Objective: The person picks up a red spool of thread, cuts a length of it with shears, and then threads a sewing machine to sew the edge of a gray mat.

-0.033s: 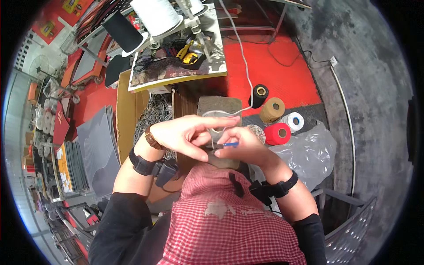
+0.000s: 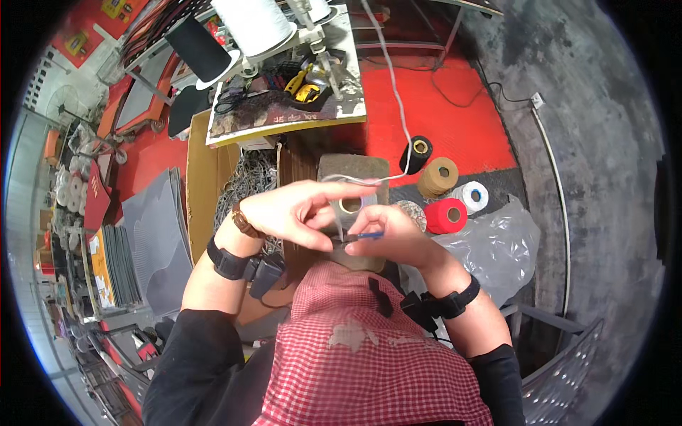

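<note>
pinching a thin blue tool [image 2: 366, 234], the right hand [image 2: 387, 238] meets the left hand [image 2: 298, 209], whose fingers close narrow on white thread [image 2: 355, 179] above a grey spool [image 2: 350, 206]. thread could slip; it looks taut and fine.

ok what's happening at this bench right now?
A person in a red checked apron works with both hands held close together over a grey spool. The right hand pinches a thin blue tool; what kind it is cannot be told. The left hand meets it at the tip, fingers spread. A white thread runs down from the cluttered table toward the hands. Black, tan, white and red thread cones sit just to the right on the floor.
</note>
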Motion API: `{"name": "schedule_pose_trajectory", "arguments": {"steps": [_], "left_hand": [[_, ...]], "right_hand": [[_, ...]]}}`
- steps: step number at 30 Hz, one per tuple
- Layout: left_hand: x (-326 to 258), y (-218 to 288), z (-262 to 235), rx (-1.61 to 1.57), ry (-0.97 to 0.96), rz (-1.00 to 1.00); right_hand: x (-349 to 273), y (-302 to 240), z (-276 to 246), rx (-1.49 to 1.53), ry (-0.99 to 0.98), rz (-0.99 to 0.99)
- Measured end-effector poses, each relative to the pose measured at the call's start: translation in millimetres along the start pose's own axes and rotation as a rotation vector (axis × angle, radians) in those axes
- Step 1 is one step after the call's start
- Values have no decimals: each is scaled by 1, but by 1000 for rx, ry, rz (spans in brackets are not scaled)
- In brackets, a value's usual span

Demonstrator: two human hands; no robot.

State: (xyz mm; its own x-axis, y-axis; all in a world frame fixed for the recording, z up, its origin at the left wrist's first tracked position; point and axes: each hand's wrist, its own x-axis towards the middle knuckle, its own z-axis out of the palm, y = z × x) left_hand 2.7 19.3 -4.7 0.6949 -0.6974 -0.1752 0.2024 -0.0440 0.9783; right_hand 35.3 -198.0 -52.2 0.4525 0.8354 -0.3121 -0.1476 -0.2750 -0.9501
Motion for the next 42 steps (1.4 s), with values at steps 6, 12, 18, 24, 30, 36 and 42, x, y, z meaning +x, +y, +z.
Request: {"name": "schedule_pose_trajectory", "arguments": {"steps": [6, 12, 18, 24, 30, 36, 42], "left_hand": [[0, -67, -3, -424, 180, 47], [14, -117, 13, -641, 370, -2], [44, -153, -36, -34, 827, 80], [82, -214, -27, 832, 935, -134], [124, -286, 26, 1153, 537, -455], [190, -254, -13, 883, 687, -496], [268, -210, -28, 827, 673, -338]], "right_hand": [[31, -19, 3, 505, -70, -20], [46, -32, -8, 398, 41, 157], [26, 13, -45, 482, 258, 170], [-23, 78, -117, 871, 665, 134], [-93, 188, -172, 891, 757, 437], [-168, 288, -193, 410, 815, 825], [-176, 371, -157, -172, 709, 806]]}}
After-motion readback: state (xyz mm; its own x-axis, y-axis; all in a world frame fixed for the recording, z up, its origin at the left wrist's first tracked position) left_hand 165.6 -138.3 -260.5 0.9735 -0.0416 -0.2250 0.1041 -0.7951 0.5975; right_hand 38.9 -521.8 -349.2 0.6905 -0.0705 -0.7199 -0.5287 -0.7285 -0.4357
